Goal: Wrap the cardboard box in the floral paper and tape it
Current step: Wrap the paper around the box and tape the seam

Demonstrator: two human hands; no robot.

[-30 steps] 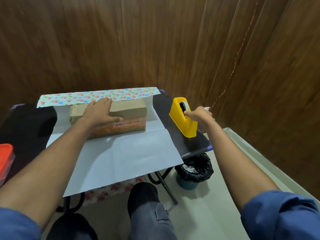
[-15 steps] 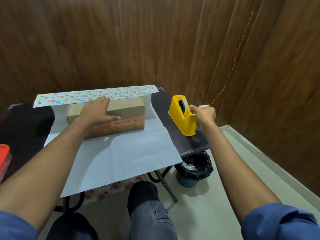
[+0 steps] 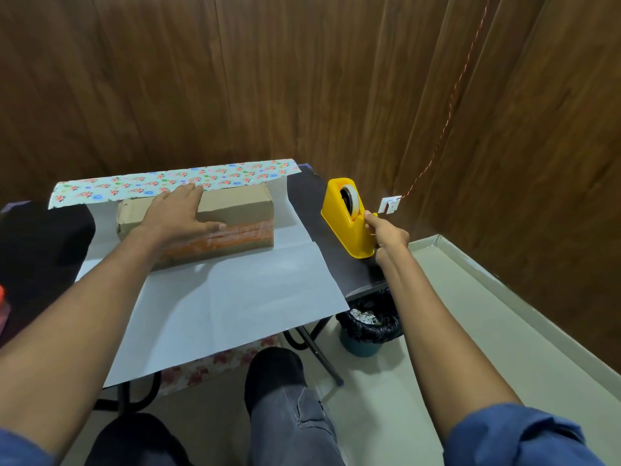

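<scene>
The right hand (image 3: 386,234) pinches at the yellow dispenser (image 3: 347,218), at three o'clock from the cardboard box (image 3: 235,213) (long axis nine-to-three), which the flat-fingered left hand (image 3: 174,216) presses to the bench (image 3: 336,264).

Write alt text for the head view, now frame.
A person's left hand rests flat on a cardboard box lying on floral paper, white side up, while the right hand pinches at a yellow tape dispenser on the dark table. A lined bin sits below.
</scene>
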